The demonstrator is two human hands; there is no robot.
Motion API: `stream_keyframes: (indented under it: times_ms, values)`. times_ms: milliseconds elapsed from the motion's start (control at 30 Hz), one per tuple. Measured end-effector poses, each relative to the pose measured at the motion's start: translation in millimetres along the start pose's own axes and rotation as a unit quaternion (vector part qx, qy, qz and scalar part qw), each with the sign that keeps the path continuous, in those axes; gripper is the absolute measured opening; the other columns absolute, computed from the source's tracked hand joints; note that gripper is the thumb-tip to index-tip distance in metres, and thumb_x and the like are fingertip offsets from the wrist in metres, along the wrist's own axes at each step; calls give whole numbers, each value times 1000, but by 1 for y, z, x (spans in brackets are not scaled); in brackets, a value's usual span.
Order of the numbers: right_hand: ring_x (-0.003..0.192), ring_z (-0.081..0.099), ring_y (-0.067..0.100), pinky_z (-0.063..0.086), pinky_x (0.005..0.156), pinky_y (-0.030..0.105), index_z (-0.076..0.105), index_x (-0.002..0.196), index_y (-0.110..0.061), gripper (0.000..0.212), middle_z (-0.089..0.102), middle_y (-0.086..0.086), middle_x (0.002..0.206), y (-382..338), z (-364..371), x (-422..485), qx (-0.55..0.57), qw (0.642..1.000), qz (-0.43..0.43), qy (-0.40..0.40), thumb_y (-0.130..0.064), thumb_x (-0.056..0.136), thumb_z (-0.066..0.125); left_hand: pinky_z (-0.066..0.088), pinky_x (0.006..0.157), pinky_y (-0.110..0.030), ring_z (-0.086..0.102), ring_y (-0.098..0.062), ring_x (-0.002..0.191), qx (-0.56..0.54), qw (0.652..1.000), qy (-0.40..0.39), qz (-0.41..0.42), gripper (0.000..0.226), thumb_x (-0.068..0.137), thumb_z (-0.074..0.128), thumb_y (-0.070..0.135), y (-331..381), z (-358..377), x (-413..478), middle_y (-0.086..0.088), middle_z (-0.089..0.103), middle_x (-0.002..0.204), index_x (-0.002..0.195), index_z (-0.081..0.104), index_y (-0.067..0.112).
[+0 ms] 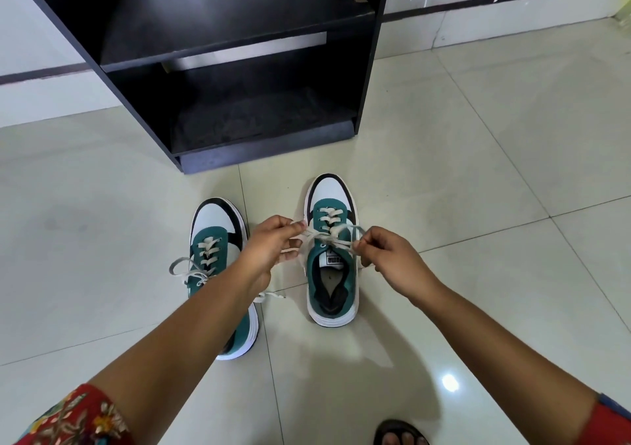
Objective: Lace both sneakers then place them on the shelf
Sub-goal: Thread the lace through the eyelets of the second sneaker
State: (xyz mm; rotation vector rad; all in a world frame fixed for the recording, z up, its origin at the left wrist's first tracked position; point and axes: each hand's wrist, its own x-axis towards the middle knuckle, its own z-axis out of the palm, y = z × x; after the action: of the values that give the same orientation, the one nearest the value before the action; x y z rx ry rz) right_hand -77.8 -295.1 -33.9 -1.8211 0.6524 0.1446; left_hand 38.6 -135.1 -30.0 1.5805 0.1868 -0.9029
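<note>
On the tiled floor at 6 o'clock of the black shelf [239, 48], the right sneaker [331, 267] has its soft, limp lace [326, 236] pinched in the closed left hand [269, 245] and right hand [386, 253], while the light left sneaker [218, 239] should lift easily by its stiff heel collar.

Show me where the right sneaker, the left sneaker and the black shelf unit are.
right sneaker [330, 299]: head view, on its dark insole at the heel.
left sneaker [212, 217]: head view, on its white toe cap.
black shelf unit [218, 28]: head view, on the upper shelf board.
</note>
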Motion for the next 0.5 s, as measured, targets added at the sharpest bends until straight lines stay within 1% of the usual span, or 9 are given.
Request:
stream_keyframes:
  times_ms: [67,133,200,267,300,333,400,433,500]
  values:
    - [74,53,20,37,69,33,51,68,-16,22,59,4,72,8,-3,-2,21,999,41,-7,-22,90,52,49,60,-22,54,-12,62,-37,999,6,-23,16,87,61,14,-8,-6,1,1,60,80,75,51,16]
    - [77,53,20,37,67,32,51,70,-16,21,57,1,73,15,-3,-5,49,996,75,-13,-19,91,47,46,48,-17,51,-9,55,-86,995,14,-49,12,88,59,15,-16,-10,1,2,58,78,78,53,15]
    - [76,53,19,37,64,29,52,75,-14,20,56,2,76,18,0,-7,92,992,85,-13,-17,93,43,40,38,-14,49,-5,45,-150,986,2,-73,5,90,56,16,-21,-10,1,2,60,76,88,57,12]
    - [68,52,16,36,59,27,55,77,-14,23,56,2,75,17,6,-6,218,972,87,-10,-16,93,39,35,33,-13,46,-2,38,-204,974,-28,-91,13,93,52,20,-22,-7,0,4,69,70,99,59,11]
    - [63,52,14,34,56,26,56,78,-14,24,57,1,73,16,8,-5,300,950,88,-11,-15,93,37,33,32,-12,45,-2,36,-219,970,-41,-95,15,93,50,21,-21,-6,0,6,70,65,100,59,11]
    - [58,51,12,34,53,25,56,77,-14,24,57,0,71,13,10,-3,374,923,87,-16,-15,92,37,32,32,-12,43,-2,35,-222,969,-51,-97,16,94,48,22,-21,-5,0,7,70,60,97,59,11]
    - [50,49,10,33,46,20,56,75,-13,27,58,0,66,11,12,2,463,881,90,-27,-17,92,35,33,32,-13,40,-2,33,-207,973,-48,-89,14,95,48,21,-19,-3,1,8,68,56,85,55,13]
    - [46,47,9,33,42,18,55,73,-12,29,58,-1,63,12,13,5,479,872,95,-27,-18,92,34,35,34,-13,39,-3,33,-192,978,-36,-75,15,95,49,18,-19,-2,3,7,66,55,80,52,14]
    - [41,39,8,31,38,18,50,70,-12,31,51,0,59,17,15,9,461,881,105,-10,-19,94,30,42,36,-16,38,-4,33,-142,989,-8,-32,16,93,52,14,-19,-1,5,4,64,55,77,48,13]
